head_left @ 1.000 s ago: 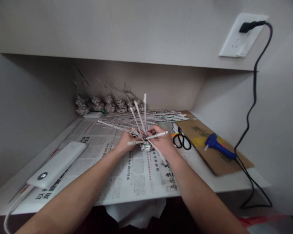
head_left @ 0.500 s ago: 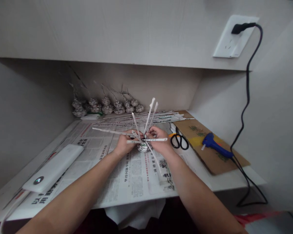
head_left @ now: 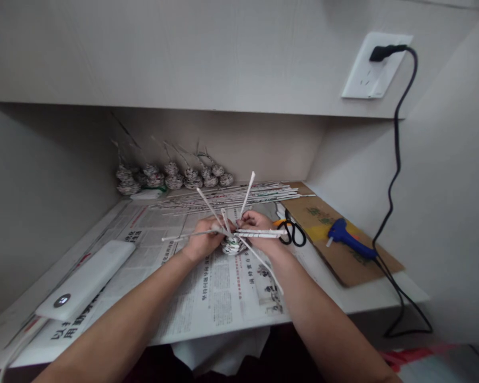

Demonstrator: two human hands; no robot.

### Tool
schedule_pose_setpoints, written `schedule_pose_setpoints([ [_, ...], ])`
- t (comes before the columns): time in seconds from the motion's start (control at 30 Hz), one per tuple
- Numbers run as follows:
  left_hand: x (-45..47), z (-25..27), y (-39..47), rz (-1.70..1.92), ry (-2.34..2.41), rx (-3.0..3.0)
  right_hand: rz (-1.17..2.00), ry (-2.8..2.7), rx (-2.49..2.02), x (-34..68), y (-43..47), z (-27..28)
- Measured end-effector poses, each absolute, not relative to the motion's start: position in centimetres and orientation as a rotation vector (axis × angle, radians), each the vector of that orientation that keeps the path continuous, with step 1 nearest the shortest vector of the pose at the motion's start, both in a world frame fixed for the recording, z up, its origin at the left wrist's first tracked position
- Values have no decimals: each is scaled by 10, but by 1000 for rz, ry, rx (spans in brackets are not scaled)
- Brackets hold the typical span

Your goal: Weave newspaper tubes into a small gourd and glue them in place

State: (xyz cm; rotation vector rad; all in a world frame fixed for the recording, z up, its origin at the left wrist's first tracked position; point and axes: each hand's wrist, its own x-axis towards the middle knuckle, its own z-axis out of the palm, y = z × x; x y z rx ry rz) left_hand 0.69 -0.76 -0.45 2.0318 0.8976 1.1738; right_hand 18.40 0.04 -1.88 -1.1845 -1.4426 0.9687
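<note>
Above the newspaper-covered shelf (head_left: pixel 223 287), the left hand (head_left: pixel 201 243) and right hand (head_left: pixel 259 234) are meeting, fingers clamping on a small woven paper piece (head_left: pixel 232 246) between them. Its loose paper tubes (head_left: pixel 259 233) are fanning outward like spokes: one is lying level toward the left, another level toward the right, two are slanting up and away, one is running down toward the near right. Black-handled scissors (head_left: pixel 293 234) are lying just beside the right hand, a blue glue gun (head_left: pixel 345 238) on cardboard farther right.
</note>
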Motion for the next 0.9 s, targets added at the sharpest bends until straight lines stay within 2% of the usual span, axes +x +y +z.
schedule_pose_setpoints([
  [0.27,4,4,-5,1036,791,2254,1127,-1380,-1240,183,-9,-3],
  [0.43,6,1,-5,1080,792,2189,1023,-1463,-1230,182,-9,-8],
  [0.67,7,-4,-1,1074,901,1795,783,-1689,-1164,181,-14,-2],
  [0.8,4,-3,2,985,848,1716,616,-1782,-1043,181,-18,1],
  [0.9,0,-5,5,899,786,1695,608,-1827,-995,179,-20,2],
])
